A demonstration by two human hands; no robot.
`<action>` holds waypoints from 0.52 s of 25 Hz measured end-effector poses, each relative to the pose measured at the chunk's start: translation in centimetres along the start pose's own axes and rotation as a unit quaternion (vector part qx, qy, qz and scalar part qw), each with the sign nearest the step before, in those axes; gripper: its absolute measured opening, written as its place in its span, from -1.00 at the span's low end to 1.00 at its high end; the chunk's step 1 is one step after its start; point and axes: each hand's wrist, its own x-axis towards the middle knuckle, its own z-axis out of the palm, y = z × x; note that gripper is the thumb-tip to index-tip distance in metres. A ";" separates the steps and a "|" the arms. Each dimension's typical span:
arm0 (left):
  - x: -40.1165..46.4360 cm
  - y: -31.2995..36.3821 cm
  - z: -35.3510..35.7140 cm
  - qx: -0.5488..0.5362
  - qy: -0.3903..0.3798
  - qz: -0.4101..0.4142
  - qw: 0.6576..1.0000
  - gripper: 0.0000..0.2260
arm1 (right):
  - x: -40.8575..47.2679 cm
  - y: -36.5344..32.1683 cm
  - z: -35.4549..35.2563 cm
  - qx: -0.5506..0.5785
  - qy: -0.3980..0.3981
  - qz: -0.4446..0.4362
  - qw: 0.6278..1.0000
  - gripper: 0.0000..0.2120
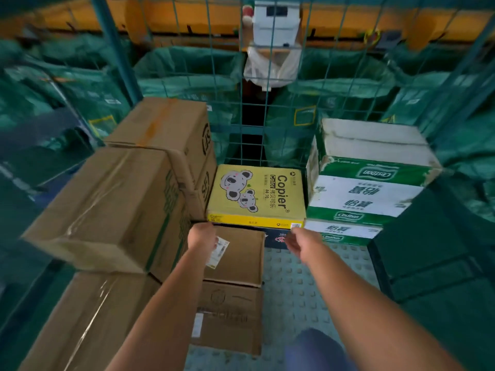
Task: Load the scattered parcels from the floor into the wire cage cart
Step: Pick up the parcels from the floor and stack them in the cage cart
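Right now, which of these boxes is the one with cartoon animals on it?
The yellow copier-paper box in the middle at the back: koalas on its lid. The others are plain brown cartons or green-and-white boxes.

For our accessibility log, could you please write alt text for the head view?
Two bare hands, left hand and right hand, reach toward a yellow copier-paper box inside a wire cage cart, with brown cardboard boxes stacked left and green-and-white cartons right.

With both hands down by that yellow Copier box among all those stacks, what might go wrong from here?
The left hand and right hand sit at the near edge of the yellow Copier box, wedged between the brown cartons and the green-and-white cartons; fingers might get pinched. The topmost brown carton looks tilted and may slide.
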 end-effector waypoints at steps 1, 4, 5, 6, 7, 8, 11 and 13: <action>-1.9 -0.2 -0.8 0.004 -0.007 0.005 1.000 -0.75 | -1.3 1.0 -0.3 -0.001 -0.003 0.001 1.000 -0.98; -7.1 -3.2 -3.6 0.003 -0.014 -0.050 0.999 -0.84 | -4.3 4.3 -1.0 -0.032 -0.019 0.000 0.999 -0.94; -8.5 -4.0 -4.6 -0.006 -0.006 -0.056 0.998 -0.83 | -5.0 5.4 -1.0 -0.045 -0.029 0.000 0.999 -0.91; -9.5 -5.1 -5.7 -0.017 0.003 -0.061 0.998 -0.80 | -6.1 6.5 -1.1 -0.053 -0.044 0.002 0.998 -0.92; -10.3 -6.6 -6.6 -0.022 0.009 -0.059 0.998 -0.79 | -7.1 7.6 -1.1 -0.061 -0.060 0.008 0.996 -0.95; -11.8 -8.3 -7.8 -0.030 0.023 -0.052 0.998 -0.79 | -8.5 8.8 -1.2 -0.077 -0.078 0.017 0.994 -0.92; -16.8 -13.6 -11.3 -0.065 0.063 -0.044 0.995 -0.81 | -12.3 12.9 -1.4 -0.120 -0.142 0.029 0.982 -0.80; -21.7 -17.7 -13.6 -0.081 0.107 -0.054 0.990 -0.83 | -14.7 15.9 -2.0 -0.174 -0.197 0.028 0.964 -0.81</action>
